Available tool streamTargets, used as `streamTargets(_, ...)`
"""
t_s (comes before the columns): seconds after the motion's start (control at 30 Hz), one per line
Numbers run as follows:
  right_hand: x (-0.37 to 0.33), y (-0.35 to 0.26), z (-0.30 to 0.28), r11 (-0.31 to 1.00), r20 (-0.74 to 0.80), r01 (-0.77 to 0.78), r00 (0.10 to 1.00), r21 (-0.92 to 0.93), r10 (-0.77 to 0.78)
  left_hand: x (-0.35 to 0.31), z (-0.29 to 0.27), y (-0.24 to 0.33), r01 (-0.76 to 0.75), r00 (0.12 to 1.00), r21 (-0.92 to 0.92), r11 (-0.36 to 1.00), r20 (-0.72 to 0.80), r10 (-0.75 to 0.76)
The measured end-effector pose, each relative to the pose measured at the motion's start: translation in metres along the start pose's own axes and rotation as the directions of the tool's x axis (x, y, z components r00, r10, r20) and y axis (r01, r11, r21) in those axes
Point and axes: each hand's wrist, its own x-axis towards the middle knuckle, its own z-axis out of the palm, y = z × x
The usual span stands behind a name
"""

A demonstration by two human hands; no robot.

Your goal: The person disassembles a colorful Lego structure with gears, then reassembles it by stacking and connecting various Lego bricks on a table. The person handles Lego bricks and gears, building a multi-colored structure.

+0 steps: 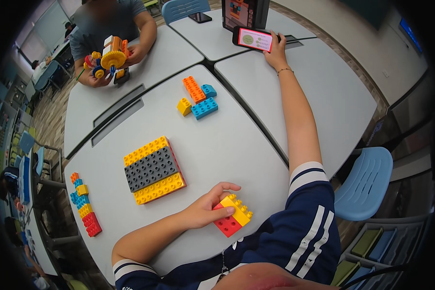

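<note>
My left hand (pixel 209 207) is closed around a small block of toy building bricks (pixel 233 216), yellow on one side and red on the other, just above the near part of the table. Stretched far out to the upper right, my right hand (pixel 276 52) grips the right end of a smartphone (pixel 254 39). Its lit screen shows green circles on a pale ground. A flat slab of joined bricks (pixel 153 169), yellow with a dark grey middle band and red beneath, lies left of my left hand. Farther back is a cluster of orange, blue and yellow bricks (pixel 196 93).
A row of coloured bricks (pixel 83 203) lies along the table's left edge. Across the table a person holds a yellow-wheeled brick model (pixel 113 55). A dark upright box (pixel 245 14) stands behind the phone, near another phone (pixel 199 18). A blue chair (pixel 365 183) is at right.
</note>
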Motion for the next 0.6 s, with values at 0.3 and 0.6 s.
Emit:
streamTargets(0.3,0.008,-0.002,0.009,0.999,-0.008,0.045,0.999,-0.001,-0.045,0.002,-0.002,0.000,-0.015,1.000,0.012,1.000,0.007,0.015)
streamTargets(0.6,0.014,-0.003,0.016,0.996,0.019,0.090,0.996,0.004,-0.090,0.004,-0.003,0.000,-0.018,1.000,-0.006,1.000,0.026,0.018)
